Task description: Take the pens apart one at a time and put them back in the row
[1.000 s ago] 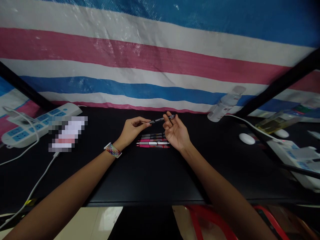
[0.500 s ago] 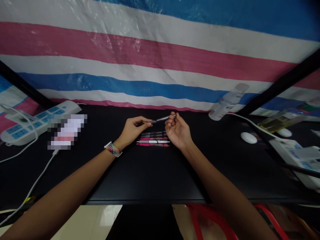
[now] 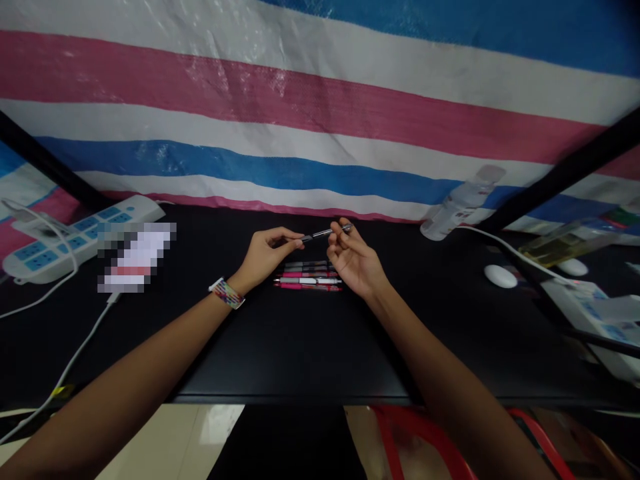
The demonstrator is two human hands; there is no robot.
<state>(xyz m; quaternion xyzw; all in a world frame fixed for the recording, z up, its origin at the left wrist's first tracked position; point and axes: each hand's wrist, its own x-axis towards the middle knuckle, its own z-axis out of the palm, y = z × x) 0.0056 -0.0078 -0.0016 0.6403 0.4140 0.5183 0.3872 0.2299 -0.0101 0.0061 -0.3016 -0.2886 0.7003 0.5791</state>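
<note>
A dark pen (image 3: pixel 320 235) is held above the black table, slanting up to the right between my two hands. My left hand (image 3: pixel 267 257), with a colourful woven band on the wrist, pinches its left end between thumb and fingertips. My right hand (image 3: pixel 356 260) has its palm turned up, and its thumb and fingers close on the pen's right end. Just below the hands lies a row of several pens, among them a white pen (image 3: pixel 305 281), pink-gripped pens (image 3: pixel 295 287) and dark pens (image 3: pixel 306 267). My right hand covers part of their right ends.
Left, a white power strip (image 3: pixel 90 233) and a blurred-out phone (image 3: pixel 137 257) with its cable lie on the table (image 3: pixel 295 353). Right stand a clear bottle (image 3: pixel 457 207), a white mouse-like object (image 3: pixel 501 276), a tilted bottle (image 3: pixel 565 243) and another power strip (image 3: pixel 590 313). A striped sheet hangs behind.
The pen's right end sits slightly deeper among my right fingers, which have shifted a little. My left hand keeps its pinch. The whole view has moved slightly.
</note>
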